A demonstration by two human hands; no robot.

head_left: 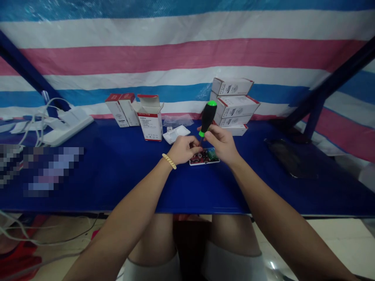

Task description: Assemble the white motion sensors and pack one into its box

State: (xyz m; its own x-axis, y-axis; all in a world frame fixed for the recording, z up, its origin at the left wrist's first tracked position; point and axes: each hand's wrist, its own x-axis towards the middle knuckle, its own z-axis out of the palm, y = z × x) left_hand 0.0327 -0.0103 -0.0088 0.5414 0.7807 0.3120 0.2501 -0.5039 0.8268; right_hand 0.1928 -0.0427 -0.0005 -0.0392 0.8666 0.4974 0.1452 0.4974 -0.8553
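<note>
A screwdriver (208, 117) with a black and green handle stands nearly upright over a small device with a red and green circuit board (206, 157) in a white housing. My right hand (223, 142) is closed round the lower part of that handle. Beside the shaft, just above the board's left part, the fingers of my left hand (184, 149) are pinched together. What they pinch, if anything, is too small to make out. Behind my left hand lies a white plastic cover (177, 134) on the blue table (117, 175).
An open white and red box (150, 124) stands at the back, beside closed boxes (121, 109). More boxes (237, 103) are stacked behind my right hand. A power strip (67, 128) with cables is at the left; a dark flat object (288, 158) lies at the right.
</note>
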